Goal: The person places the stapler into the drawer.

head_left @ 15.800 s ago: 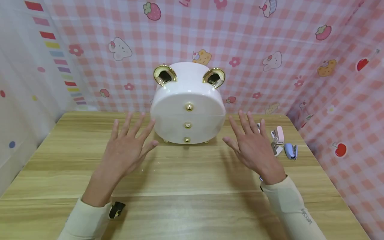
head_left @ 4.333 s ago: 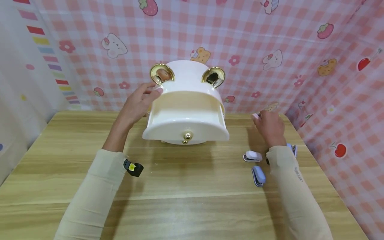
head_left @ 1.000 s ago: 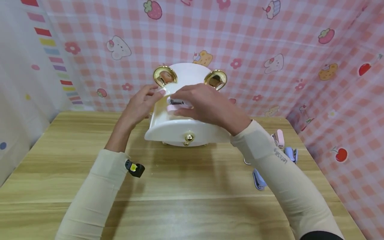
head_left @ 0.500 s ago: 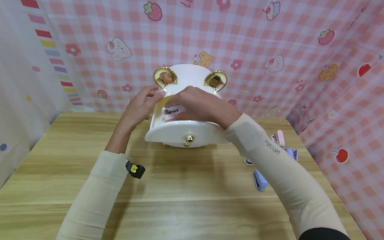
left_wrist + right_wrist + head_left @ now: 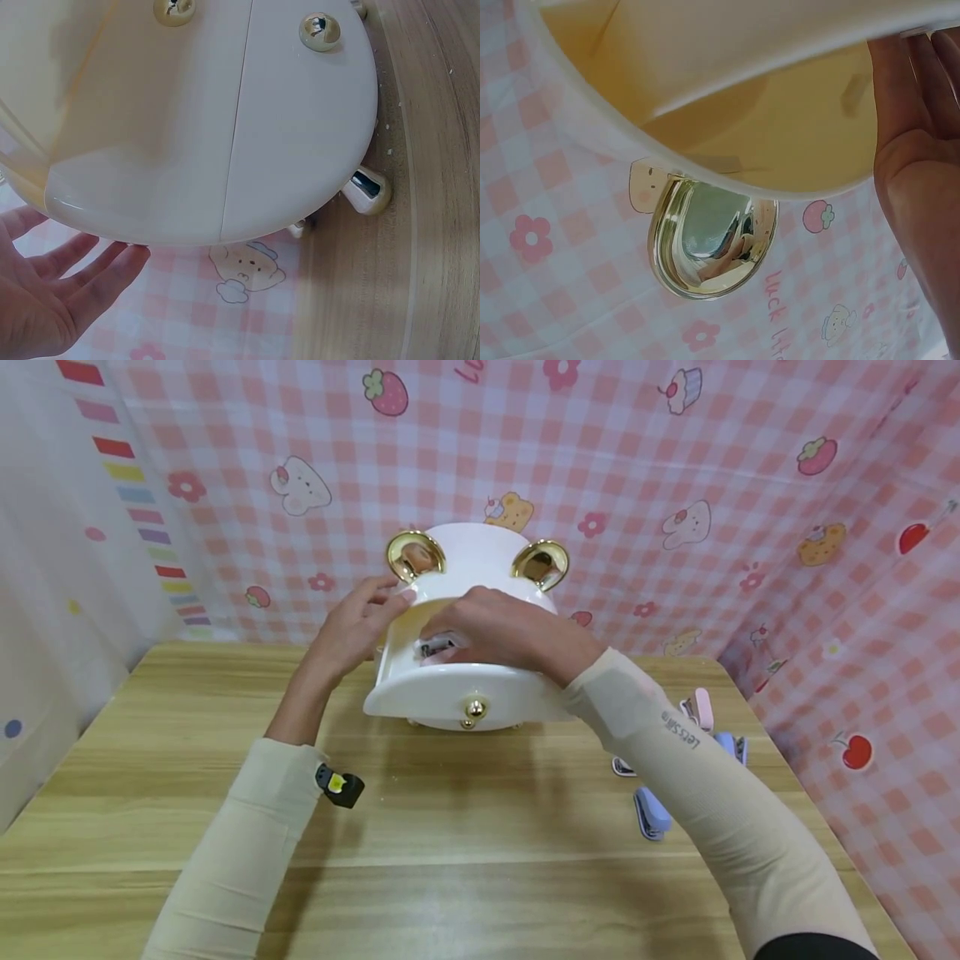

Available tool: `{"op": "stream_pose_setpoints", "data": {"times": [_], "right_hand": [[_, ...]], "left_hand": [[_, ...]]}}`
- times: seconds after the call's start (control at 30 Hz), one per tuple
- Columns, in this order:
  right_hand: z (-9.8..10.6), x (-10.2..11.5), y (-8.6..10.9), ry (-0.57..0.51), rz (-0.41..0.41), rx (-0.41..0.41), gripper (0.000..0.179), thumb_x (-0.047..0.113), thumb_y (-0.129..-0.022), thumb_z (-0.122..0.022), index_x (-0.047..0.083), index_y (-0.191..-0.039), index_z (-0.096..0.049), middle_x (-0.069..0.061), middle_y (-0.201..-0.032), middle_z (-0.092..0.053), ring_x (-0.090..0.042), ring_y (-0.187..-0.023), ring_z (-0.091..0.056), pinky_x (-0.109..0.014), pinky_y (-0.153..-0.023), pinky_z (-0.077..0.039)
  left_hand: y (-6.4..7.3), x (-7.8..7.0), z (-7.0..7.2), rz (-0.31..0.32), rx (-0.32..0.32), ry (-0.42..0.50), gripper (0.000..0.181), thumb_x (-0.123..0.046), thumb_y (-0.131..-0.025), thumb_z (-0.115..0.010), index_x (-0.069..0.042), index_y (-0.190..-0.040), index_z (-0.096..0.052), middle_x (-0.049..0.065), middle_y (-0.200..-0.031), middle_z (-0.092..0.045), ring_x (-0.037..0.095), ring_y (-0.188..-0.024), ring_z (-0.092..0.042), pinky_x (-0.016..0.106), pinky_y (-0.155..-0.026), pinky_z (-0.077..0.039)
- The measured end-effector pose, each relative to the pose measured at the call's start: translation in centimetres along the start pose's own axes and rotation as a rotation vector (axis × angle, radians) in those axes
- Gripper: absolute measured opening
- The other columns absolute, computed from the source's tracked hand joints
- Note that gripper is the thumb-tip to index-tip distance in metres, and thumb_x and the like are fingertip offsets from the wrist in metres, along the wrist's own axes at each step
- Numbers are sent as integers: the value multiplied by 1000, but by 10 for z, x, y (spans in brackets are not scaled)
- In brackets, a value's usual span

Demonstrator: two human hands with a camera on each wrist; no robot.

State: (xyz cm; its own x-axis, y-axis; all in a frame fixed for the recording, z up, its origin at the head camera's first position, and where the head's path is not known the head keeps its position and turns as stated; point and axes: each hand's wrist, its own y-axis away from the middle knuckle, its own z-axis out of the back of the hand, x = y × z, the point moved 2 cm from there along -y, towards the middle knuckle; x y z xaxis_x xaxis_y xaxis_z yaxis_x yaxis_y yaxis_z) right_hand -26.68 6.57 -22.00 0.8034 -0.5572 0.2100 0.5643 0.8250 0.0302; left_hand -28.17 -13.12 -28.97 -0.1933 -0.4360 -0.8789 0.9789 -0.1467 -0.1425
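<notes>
A white rounded cabinet [image 5: 480, 547] with gold ear-shaped ornaments stands at the back of the table, its top drawer [image 5: 420, 690] pulled out. Inside that drawer my right hand [image 5: 502, 628] holds a small pale pink stapler [image 5: 437, 647], partly hidden by the fingers. My left hand [image 5: 351, 628] rests against the cabinet's upper left side, fingers loosely extended. In the left wrist view, the left hand's fingertips [image 5: 127, 262] touch or nearly touch the white edge. The right wrist view shows only part of the right hand [image 5: 915, 142]; the stapler cannot be made out there.
At the right of the wooden table [image 5: 450, 893] lie a blue stapler [image 5: 652, 814], a pink one [image 5: 701, 708] and a bluish one [image 5: 730, 747]. Another [image 5: 622, 767] is mostly covered by the right sleeve. A checkered cloth [image 5: 315, 410] hangs behind.
Since the earliest frame the top drawer has come open. My right hand has carried the stapler from the table's right side and lowered it into the drawer. The left hand stays at the cabinet.
</notes>
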Motion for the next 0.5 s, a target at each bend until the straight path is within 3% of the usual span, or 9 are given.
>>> {"op": "stream_pose_setpoints", "data": {"times": [0.23, 0.5], "right_hand": [[2, 1, 2, 18, 37, -16, 31, 30, -96, -74, 13, -121, -75, 4, -114, -73, -8, -103, -65, -27, -91, -52], [8, 4, 8, 24, 6, -40, 35, 32, -95, -75, 13, -124, -73, 3, -119, -72, -12, -108, -65, -32, -93, -52]], "left_hand": [[1, -1, 0, -4, -8, -23, 76, -65, -97, -51, -17, -155, -41, 15, -143, -51, 34, -127, -52, 49, -81, -58], [1, 0, 0, -2, -5, -9, 76, -65, -97, -51, -17, -155, -40, 15, -143, -50, 33, -126, -52, 54, -83, -58]]}}
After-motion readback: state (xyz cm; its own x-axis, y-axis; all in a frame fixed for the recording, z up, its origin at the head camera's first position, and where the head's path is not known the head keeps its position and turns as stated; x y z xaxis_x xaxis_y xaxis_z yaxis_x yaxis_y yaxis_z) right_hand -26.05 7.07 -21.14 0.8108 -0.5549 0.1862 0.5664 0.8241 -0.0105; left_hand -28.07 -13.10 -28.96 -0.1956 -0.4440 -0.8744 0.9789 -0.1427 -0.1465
